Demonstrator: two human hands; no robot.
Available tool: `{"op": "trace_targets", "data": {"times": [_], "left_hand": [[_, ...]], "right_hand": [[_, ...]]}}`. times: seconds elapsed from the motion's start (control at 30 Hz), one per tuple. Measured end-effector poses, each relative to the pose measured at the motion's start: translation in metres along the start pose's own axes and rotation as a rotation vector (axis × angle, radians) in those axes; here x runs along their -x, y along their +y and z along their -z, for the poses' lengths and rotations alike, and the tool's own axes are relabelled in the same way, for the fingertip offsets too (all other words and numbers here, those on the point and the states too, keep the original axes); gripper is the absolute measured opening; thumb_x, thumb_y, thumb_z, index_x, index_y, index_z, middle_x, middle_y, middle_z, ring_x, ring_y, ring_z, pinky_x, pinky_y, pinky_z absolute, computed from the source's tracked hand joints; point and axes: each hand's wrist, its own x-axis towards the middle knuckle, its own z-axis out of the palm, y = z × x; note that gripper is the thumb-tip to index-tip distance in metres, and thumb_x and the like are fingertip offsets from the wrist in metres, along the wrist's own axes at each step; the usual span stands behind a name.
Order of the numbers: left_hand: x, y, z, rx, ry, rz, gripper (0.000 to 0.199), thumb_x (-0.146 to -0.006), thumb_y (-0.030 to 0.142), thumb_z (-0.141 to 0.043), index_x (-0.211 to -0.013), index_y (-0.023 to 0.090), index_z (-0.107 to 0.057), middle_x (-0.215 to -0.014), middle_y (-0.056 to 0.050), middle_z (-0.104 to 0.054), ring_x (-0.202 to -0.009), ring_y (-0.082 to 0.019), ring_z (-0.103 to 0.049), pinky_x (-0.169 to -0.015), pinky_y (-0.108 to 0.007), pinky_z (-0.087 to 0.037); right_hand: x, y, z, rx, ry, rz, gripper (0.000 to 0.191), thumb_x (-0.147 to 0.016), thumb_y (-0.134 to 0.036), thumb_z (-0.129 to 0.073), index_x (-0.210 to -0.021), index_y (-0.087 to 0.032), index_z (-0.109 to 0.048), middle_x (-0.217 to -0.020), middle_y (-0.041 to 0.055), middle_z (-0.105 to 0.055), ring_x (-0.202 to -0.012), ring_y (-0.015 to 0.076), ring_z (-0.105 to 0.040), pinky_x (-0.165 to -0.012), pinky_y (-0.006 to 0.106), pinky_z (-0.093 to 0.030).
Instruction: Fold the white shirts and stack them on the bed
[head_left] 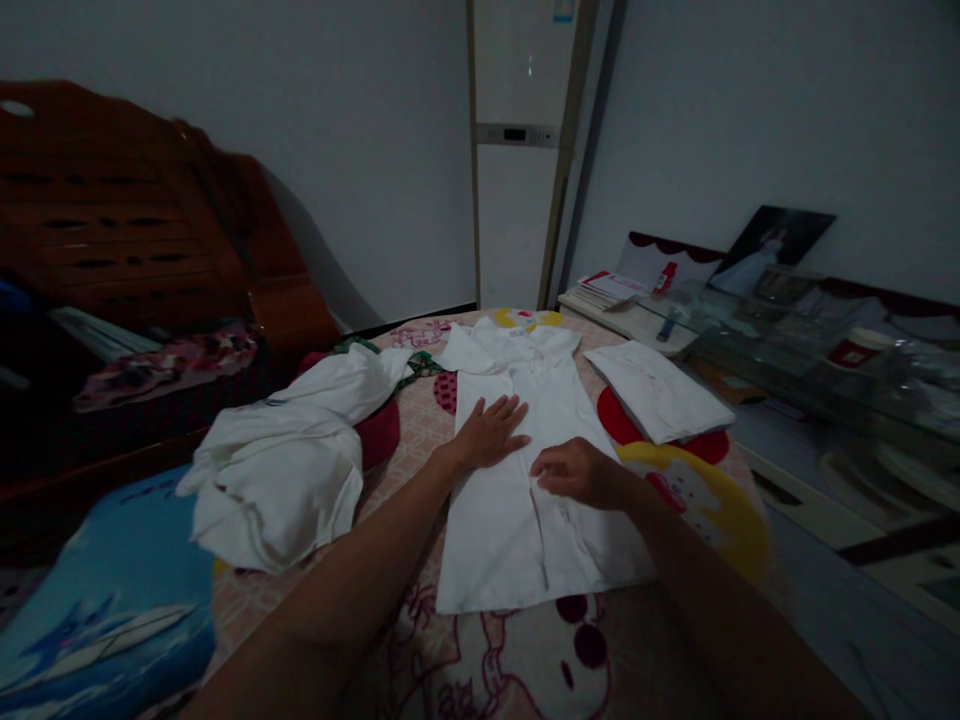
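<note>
A white collared shirt lies spread on a patterned cloth, its collar at the far end and its hem toward me. My left hand rests flat on the shirt's middle, fingers spread. Just right of it, my right hand is at the shirt's front opening, fingers curled together; what they hold, if anything, is too small to tell. A folded white garment lies to the right of the shirt. On the left is a crumpled heap of white clothing.
The patterned cloth covers a rounded table. At left stand a wooden bench and a blue cushion. A glass shelf with a cup and a photo is at right. Behind stands a tall white cabinet unit.
</note>
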Motion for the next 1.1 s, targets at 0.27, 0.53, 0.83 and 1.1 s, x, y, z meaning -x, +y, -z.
{"op": "trace_targets", "data": {"times": [0.27,0.53,0.83,1.1], "left_hand": [[0.001,0.033,0.008,0.202,0.017,-0.213,0.060,-0.097,0.047,-0.039,-0.145,0.012,-0.038,-0.154,-0.018,-0.034,-0.144,-0.026,-0.030,-0.117,-0.047,-0.025],[0.013,0.077,0.006,0.336,-0.096,-0.613,0.054,-0.099,0.045,-0.036,-0.149,0.025,-0.034,-0.158,-0.007,-0.028,-0.147,-0.024,-0.020,-0.119,-0.048,-0.017],[0.016,0.080,0.010,0.255,-0.130,-0.597,0.051,-0.099,0.045,-0.033,-0.149,0.035,-0.033,-0.160,0.000,-0.023,-0.148,-0.024,-0.017,-0.119,-0.050,-0.015],[0.018,0.081,0.012,0.311,-0.133,-0.620,0.050,-0.098,0.046,-0.039,-0.147,0.036,-0.037,-0.159,0.000,-0.024,-0.148,-0.025,-0.017,-0.119,-0.052,-0.013]], "right_hand": [[0.013,0.082,0.045,-0.645,0.387,-0.328,0.022,-0.075,-0.033,-0.073,-0.087,-0.015,-0.070,-0.081,0.0097,-0.073,-0.064,0.0175,-0.068,-0.055,0.029,-0.056],[0.002,0.097,0.042,-1.011,0.497,-0.283,0.026,-0.075,-0.031,-0.075,-0.094,-0.015,-0.069,-0.099,0.0128,-0.073,-0.099,0.0245,-0.068,-0.093,0.045,-0.054],[-0.015,0.101,0.038,-1.031,0.597,-0.165,0.033,-0.070,-0.040,-0.076,-0.096,-0.021,-0.068,-0.119,0.0101,-0.066,-0.118,0.0261,-0.058,-0.106,0.049,-0.044],[-0.019,0.107,0.036,-1.002,0.652,-0.178,0.036,-0.069,-0.042,-0.077,-0.098,-0.022,-0.067,-0.121,0.0091,-0.065,-0.121,0.0262,-0.056,-0.107,0.049,-0.043]]}}
